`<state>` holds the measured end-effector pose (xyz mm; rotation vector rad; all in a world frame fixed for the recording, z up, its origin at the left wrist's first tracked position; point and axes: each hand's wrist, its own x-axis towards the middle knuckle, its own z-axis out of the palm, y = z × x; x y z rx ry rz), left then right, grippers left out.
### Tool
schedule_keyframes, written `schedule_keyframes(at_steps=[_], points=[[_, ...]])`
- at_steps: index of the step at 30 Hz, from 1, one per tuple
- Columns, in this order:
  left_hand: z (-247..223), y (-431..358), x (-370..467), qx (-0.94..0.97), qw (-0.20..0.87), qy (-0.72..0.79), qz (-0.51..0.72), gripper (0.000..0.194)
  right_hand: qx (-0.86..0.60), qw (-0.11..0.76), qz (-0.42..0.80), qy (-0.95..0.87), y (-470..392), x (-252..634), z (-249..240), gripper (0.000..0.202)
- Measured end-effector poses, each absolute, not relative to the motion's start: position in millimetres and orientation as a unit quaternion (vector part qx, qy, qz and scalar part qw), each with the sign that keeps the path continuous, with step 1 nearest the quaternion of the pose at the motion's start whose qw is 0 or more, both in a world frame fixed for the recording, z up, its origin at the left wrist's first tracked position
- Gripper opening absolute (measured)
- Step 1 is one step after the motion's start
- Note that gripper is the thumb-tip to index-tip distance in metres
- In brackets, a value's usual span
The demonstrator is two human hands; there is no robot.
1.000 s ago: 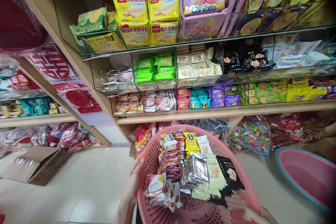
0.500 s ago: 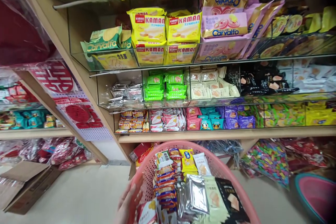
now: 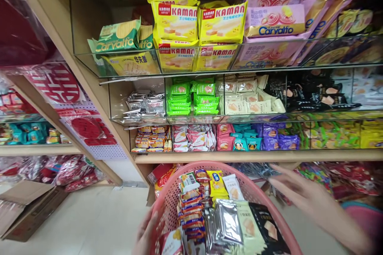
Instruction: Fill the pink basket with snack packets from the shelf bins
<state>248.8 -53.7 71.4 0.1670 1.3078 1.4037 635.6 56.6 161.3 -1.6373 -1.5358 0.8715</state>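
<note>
My left hand (image 3: 145, 234) grips the left rim of a pink perforated basket (image 3: 169, 195) at the bottom of the view. The basket holds several snack packets: orange ones, silver foil ones (image 3: 227, 223), pale cream ones and a black one. My right hand (image 3: 302, 193) hovers blurred to the right of the basket, fingers apart and holding nothing, in front of the lowest shelf. Above stand glass-fronted shelves with yellow KAMAN packs (image 3: 179, 20), green packets (image 3: 194, 97) and cream packets (image 3: 248, 95).
A wooden shelf upright (image 3: 89, 87) slants down left of the glass bins. A cardboard box (image 3: 26, 207) lies on the tiled floor at the left. A pink basin (image 3: 363, 217) shows at the right edge. Bagged sweets fill the space under the bottom shelf.
My right hand has come into view at the right of the basket, reaching forward with open fingers. The view has shifted slightly left and down; the left hand keeps its hold on the rim.
</note>
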Motion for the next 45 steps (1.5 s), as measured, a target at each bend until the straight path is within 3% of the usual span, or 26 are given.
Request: schedule_keyframes(at_steps=[2,6,10,16,28,37,42,45], points=[[75,-51,254,0.073,0.581,0.547,0.598,0.067,-0.534,0.299,0.276,-0.741,93,593,177,0.046],[82,-48,262,0.065,0.582,0.537,0.607,0.068,-0.358,0.291,0.089,-0.883,154,507,183,0.046],[84,-43,260,0.041,0.583,0.538,0.608,0.066,-0.336,0.281,-0.004,-0.899,186,469,174,0.045],[74,-25,252,0.055,0.573,0.543,0.612,0.053,-0.355,0.258,-0.036,-0.898,197,465,166,0.045],[83,-28,257,0.077,0.58,0.549,0.597,0.06,-0.38,0.24,-0.059,-0.891,209,462,153,0.039],[87,-32,256,0.134,0.583,0.54,0.592,0.052,-0.372,0.246,-0.055,-0.894,207,461,150,0.027],[74,-34,251,0.16,0.572,0.539,0.597,0.049,-0.378,0.244,-0.054,-0.892,209,464,150,0.038],[74,-35,252,0.17,0.565,0.539,0.601,0.047,-0.374,0.232,-0.044,-0.897,212,466,148,0.028]])
